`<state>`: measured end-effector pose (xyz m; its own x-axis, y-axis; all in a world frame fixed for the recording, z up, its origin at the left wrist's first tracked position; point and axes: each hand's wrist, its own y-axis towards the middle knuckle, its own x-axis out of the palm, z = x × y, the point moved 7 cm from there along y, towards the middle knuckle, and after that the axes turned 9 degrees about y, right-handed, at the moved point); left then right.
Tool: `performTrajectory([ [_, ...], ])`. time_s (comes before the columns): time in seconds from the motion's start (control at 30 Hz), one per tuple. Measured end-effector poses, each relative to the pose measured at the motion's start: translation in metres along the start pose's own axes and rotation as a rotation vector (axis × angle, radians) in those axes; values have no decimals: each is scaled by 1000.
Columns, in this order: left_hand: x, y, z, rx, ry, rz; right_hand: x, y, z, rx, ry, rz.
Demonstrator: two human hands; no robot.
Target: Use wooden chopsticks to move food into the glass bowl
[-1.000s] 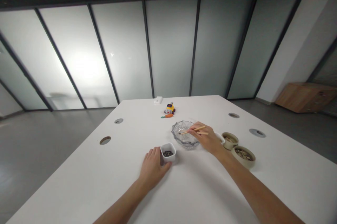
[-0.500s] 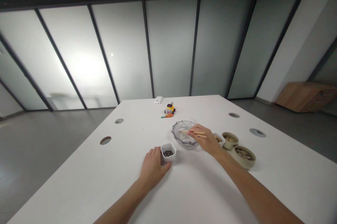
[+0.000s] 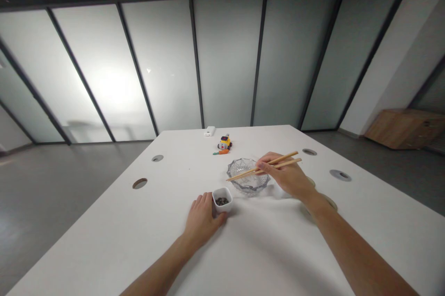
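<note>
— Start at the bottom of the frame. What is the left hand (image 3: 203, 219) doing?

— It lies flat on the white worktop (image 3: 104, 235) just below centre, fingers loosely spread and holding nothing. Its fingertips touch the near wall of the small white cup (image 3: 222, 197), which looks like bracing so the cup won't slide. There are dark bits inside it; too small to tell what they are.

— And the right hand (image 3: 290, 177)?

— Right of centre, closed around a pair of wooden chopsticks (image 3: 263, 166). They slant down to the left, tips over the near rim of the glass bowl (image 3: 247, 175), which sits just behind the cup, so both are within a short reach.

— Anything hidden?

— A tan dish (image 3: 330, 202) peeks out beside the right wrist. Farther up, mid-frame, a yellow toy (image 3: 225, 141), an orange carrot piece (image 3: 221, 151) and a white box (image 3: 209, 131) sit well apart from the work.
</note>
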<state>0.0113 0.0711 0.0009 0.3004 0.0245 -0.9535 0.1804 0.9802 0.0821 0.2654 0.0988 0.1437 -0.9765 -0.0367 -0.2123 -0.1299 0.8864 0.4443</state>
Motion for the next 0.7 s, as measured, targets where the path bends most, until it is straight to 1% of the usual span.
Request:
performTrajectory([
  [0.1,0,0,1,13,18,-1,-10,1,-6,-47,-162,62],
  [0.17,1,1,0,9,30,-3,-16,4,-1,-52,-274,69],
  [0.23,2,1,0,2,39,0,-17,6,9,-26,-337,45],
  [0.33,2,1,-1,4,41,10,-11,7,26,44,-324,-33],
  [0.4,2,0,-1,4,41,16,-3,6,34,42,-307,-70],
  [0.53,1,-2,-1,-3,38,8,4,6,41,-2,-302,-42],
  [0.6,0,-2,0,-4,35,2,2,6,41,-20,-310,-24],
  [0.7,-1,-2,0,-11,38,-6,-7,9,36,-47,-328,-1],
])
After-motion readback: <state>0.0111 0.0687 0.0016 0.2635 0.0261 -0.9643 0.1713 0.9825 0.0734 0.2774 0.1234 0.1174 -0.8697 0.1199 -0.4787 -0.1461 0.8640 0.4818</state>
